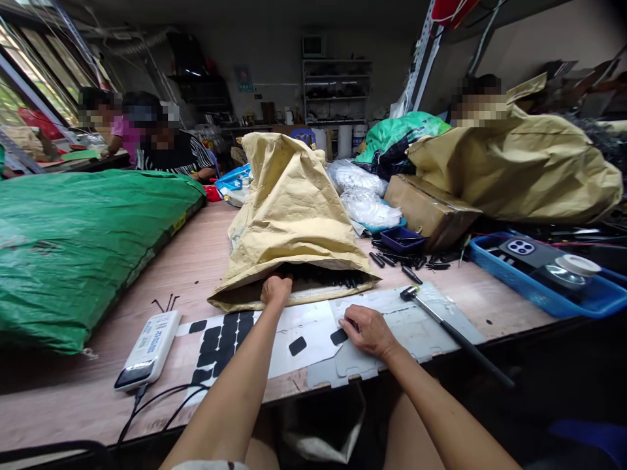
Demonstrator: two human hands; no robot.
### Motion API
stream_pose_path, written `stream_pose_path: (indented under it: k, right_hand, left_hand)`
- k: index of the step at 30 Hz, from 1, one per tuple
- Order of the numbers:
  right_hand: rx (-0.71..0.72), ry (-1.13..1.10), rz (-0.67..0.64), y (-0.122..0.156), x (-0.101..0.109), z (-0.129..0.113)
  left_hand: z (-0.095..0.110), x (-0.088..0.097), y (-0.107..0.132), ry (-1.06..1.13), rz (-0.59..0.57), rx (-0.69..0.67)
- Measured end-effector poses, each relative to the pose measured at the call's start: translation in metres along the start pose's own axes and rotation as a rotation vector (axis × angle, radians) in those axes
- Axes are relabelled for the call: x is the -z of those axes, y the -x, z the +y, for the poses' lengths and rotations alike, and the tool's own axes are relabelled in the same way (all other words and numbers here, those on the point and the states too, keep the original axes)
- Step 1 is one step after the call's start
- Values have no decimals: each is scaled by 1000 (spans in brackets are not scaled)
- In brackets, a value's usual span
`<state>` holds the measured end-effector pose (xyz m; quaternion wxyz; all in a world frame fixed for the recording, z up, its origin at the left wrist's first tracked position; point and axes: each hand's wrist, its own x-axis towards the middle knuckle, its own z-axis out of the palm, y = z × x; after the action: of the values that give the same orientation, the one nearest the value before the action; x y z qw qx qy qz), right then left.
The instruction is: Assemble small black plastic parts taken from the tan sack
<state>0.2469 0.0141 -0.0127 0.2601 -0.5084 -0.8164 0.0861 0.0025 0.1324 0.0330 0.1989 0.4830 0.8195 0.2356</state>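
Observation:
My left hand (275, 288) reaches into the open mouth of a tan paper sack (292, 215) lying on the wooden table; its fingers are hidden inside among small black parts (327, 279). My right hand (366, 329) rests on a white sheet (313, 333), its curled fingertips on a black adhesive pad (339, 337). Another single pad (297, 346) lies between my hands. A block of several black pads (223, 346) covers the sheet's left part.
A white power bank (148, 347) with a cable lies at the left by a big green sack (73, 248). A small hammer (453, 333) lies at the right, beyond it a blue tray (543, 294), a cardboard box (431, 209) and another tan sack (519, 170). People sit at the back.

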Motion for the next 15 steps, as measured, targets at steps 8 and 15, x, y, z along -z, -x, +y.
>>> stream_pose_path:
  k: [8, 15]
  right_hand:
    - [-5, -7, 20, 0, 0, -3]
    - [1, -3, 39, 1, 3, -4]
  left_hand:
    - [-32, 15, 53, 30, 11, -216]
    - [-61, -10, 124, 117, -183, -703]
